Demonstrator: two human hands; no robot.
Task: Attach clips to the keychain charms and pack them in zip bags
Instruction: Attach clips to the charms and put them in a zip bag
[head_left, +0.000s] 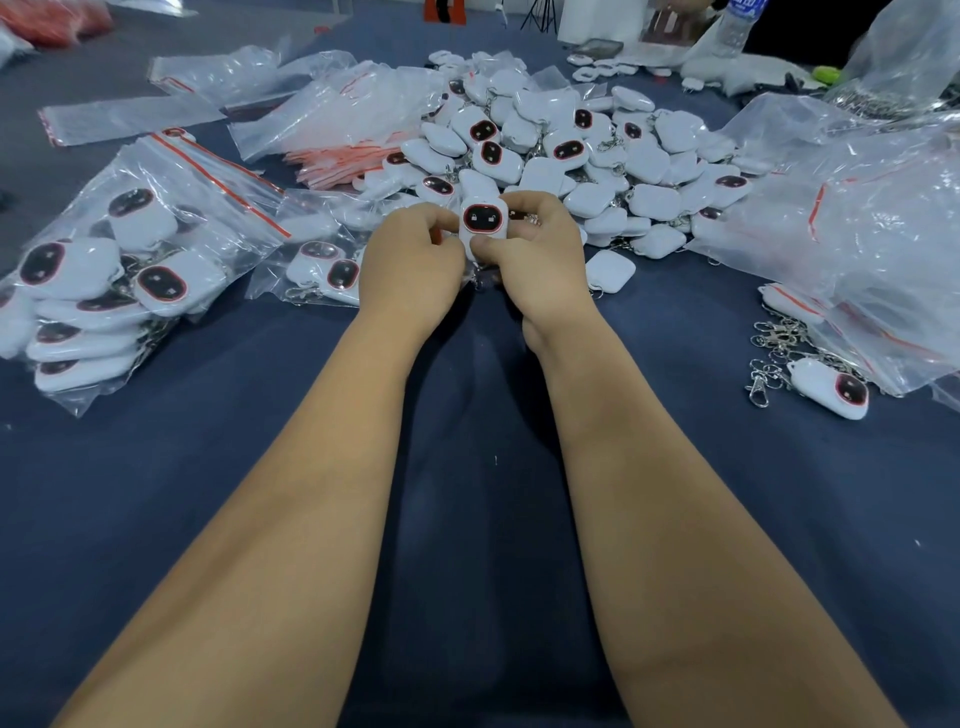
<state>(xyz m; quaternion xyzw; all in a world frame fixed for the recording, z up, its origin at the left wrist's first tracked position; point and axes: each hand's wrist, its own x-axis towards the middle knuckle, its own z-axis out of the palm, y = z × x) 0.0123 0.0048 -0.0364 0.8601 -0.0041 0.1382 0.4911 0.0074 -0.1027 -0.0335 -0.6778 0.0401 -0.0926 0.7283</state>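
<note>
Both hands meet at the table's middle around one white charm (483, 221) with a dark red-rimmed face, held upright facing me. My left hand (413, 262) pinches its left side with curled fingers. My right hand (540, 249) curls round its right side and lower end, where a bit of metal chain shows below. Behind them lies a big pile of white charms (587, 156). A filled zip bag (130, 260) of charms lies at the left, a smaller one (317, 260) beside my left hand. Loose metal clips (774, 353) lie at the right.
A stack of red-striped empty zip bags (343, 130) sits behind left. Crumpled clear plastic bags (857, 218) fill the right side. A single charm (831, 387) with a clip lies front right, another (610, 270) beside my right hand. A water bottle (735, 26) stands far back. Dark blue cloth (483, 467) covers the table.
</note>
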